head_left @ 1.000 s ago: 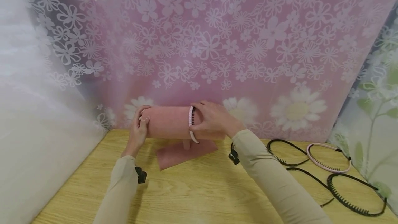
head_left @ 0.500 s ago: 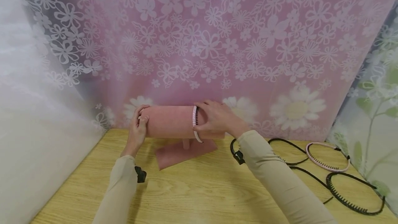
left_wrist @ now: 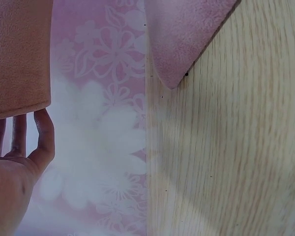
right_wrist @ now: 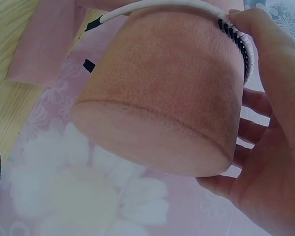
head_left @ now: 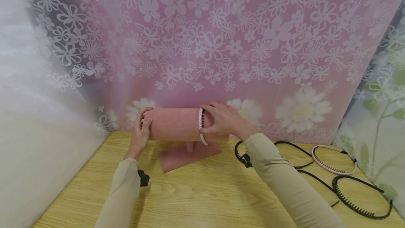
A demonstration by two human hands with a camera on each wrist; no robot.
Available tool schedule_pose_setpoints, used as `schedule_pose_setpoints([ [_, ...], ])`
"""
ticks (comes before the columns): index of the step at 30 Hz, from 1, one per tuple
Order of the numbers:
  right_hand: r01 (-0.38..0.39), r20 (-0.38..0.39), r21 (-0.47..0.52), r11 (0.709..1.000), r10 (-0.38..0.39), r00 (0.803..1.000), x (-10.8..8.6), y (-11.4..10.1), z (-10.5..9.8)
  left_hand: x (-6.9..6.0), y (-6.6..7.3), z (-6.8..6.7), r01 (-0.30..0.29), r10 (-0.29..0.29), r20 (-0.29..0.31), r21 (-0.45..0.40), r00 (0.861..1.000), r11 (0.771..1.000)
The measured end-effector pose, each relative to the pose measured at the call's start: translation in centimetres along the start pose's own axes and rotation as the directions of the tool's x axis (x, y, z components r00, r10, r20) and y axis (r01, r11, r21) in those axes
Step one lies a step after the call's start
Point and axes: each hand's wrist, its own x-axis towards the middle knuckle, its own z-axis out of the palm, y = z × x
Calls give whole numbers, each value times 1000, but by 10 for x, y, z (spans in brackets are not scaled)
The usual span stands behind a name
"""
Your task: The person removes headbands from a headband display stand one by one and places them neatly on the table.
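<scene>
A pink velvety roll-shaped display stand rises on a short post above a slanted flat base. My left hand grips the roll's left end, thumb in front; in the left wrist view its fingers curl up against the end. Across the right part of the roll sits a whitish-pink headband with dark comb teeth inside and dark tips. My right hand holds this headband from the right, thumb at the front and fingers over the top. In the right wrist view the headband arches over the roll, its tips hanging free.
On the wooden table, several headbands lie to the right: a pink one and black toothed ones, including one at the front right. A pink floral sheet hangs close behind the stand. White sheeting borders the left.
My right hand has slid the headband a little to the right along the roll, slowing toward now. The left hand stays on the roll's end, and the stand keeps its place.
</scene>
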Motion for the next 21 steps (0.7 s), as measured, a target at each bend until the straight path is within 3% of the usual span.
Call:
schedule_pose_setpoints([
  [4, 5, 0, 2, 1000, -5, 1000, -2, 2, -1, 1, -1, 0, 0, 0, -1, 5, 1000, 1000],
  [5, 7, -1, 1, 1000, -7, 1000, -3, 3, -1, -1, 4, 0, 1, -1, 0, 8, 1000, 1000],
  [12, -6, 4, 26, 1000, 6, 1000, -8, 8, -2, -1, 0, 1, -18, 18, -21, 9, 1000, 1000],
  [21, -17, -5, 24, 1000, 18, 1000, -15, 14, -6, -11, 37, -3, 0, 0, 13, 12, 1000, 1000],
])
